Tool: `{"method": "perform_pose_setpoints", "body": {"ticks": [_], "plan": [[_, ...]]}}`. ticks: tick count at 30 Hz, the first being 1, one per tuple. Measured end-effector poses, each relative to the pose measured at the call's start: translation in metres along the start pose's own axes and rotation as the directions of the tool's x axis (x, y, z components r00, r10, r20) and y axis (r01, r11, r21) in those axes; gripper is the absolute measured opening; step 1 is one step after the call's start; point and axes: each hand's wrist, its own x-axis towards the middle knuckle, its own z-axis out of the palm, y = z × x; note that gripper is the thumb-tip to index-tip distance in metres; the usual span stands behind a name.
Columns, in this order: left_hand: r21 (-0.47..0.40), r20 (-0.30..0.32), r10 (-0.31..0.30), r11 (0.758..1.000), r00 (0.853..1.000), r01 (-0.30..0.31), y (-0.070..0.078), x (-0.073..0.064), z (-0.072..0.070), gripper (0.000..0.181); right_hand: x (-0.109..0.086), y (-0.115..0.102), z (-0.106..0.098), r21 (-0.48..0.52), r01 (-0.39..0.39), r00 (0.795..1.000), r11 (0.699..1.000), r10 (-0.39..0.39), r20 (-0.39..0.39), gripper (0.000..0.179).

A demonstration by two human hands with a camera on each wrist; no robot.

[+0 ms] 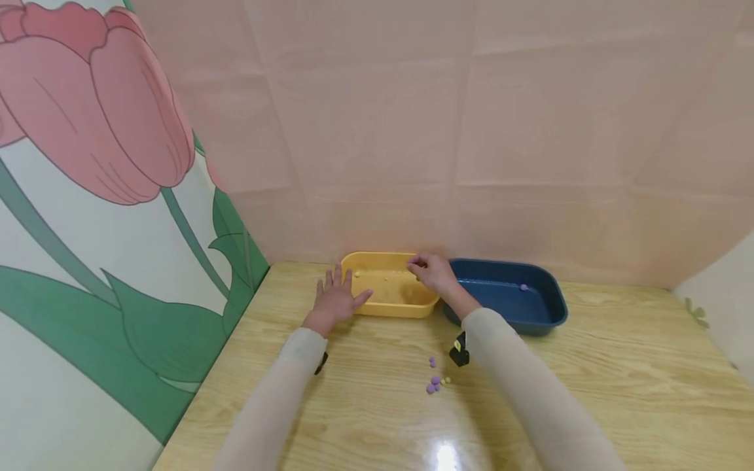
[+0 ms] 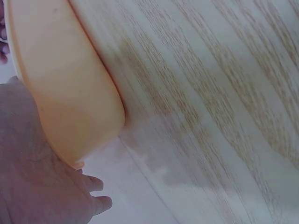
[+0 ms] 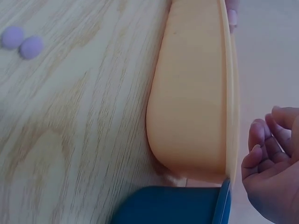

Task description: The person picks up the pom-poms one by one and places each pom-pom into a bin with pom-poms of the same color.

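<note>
My left hand [image 1: 336, 302] is spread, palm down, at the left end of the yellow tray [image 1: 391, 310], its fingers and thumb overlapping the rim. In the left wrist view, the back of the left hand [image 2: 37, 163] lies along the tray's edge. Over the tray's right end is my right hand [image 1: 432, 271], fingers curled in toward the thumb. Within those curled fingers [image 3: 259, 156], the right wrist view shows no object, but I cannot tell whether something tiny is pinched there. A small yellow ball [image 1: 357, 275] lies inside the yellow tray.
Beside the yellow tray's right end stands a dark blue tray [image 1: 533, 325] containing a purple ball [image 1: 523, 287]. Several purple balls [image 1: 435, 380] and small yellow balls [image 1: 445, 381] lie on the wooden table [image 1: 377, 405] in front. A pinkish covered wall [image 1: 377, 131] rises behind the trays.
</note>
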Motion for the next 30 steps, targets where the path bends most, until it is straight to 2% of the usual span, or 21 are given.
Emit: {"method": "perform_pose_setpoints", "body": {"ticks": [9, 19, 25, 30], "plan": [[0.000, -0.004, 0.002, 1.000, 1.000, -0.002, -0.001, 0.000, 0.002, 0.091, -0.015, 0.008, -0.006, -0.024, 0.073, 0.997, 0.997, -0.073, -0.009, 0.022], [-0.001, -0.015, -0.006, 1.000, 1.000, 0.006, 0.000, 0.000, 0.001, 0.092, -0.034, 0.005, -0.014, 0.030, 0.089, 0.996, 0.996, -0.089, 0.014, 0.021], [-0.001, -0.013, 0.005, 1.000, 1.000, -0.005, 0.001, 0.000, 0.001, 0.091, -0.052, 0.008, -0.017, 0.052, 0.110, 0.993, 0.993, -0.112, 0.038, 0.021], [0.004, -0.010, -0.003, 1.000, 1.000, 0.003, 0.001, -0.001, 0.001, 0.090, -0.066, 0.012, -0.019, 0.035, 0.132, 0.991, 0.991, -0.133, 0.011, 0.020]]}}
